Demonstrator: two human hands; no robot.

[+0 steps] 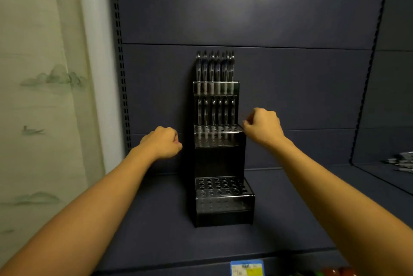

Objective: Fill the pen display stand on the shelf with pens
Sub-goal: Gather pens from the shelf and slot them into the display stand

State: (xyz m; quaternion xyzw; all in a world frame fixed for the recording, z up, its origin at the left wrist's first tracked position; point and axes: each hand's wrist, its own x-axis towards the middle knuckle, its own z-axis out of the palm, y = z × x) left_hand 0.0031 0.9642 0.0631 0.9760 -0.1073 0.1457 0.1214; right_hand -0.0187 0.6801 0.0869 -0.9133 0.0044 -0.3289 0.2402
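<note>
A black three-tier pen display stand (220,164) stands on the dark shelf against the back panel. Its top tier holds a row of several pens (214,68), and the middle tier holds another row of pens (215,111). The bottom tier (223,186) shows only open holes. My left hand (162,145) is curled into a fist just left of the stand, at middle-tier height, holding nothing visible. My right hand (262,127) is curled at the right corner of the middle tier, fingertips pinched against the stand's edge; whether it holds anything is hidden.
The dark shelf board (156,220) spreads around the stand. A loose pile of pens (402,161) lies on the neighbouring shelf at the far right. A blue and yellow price label (247,268) sits on the shelf's front edge. A pale curtain (40,97) hangs at left.
</note>
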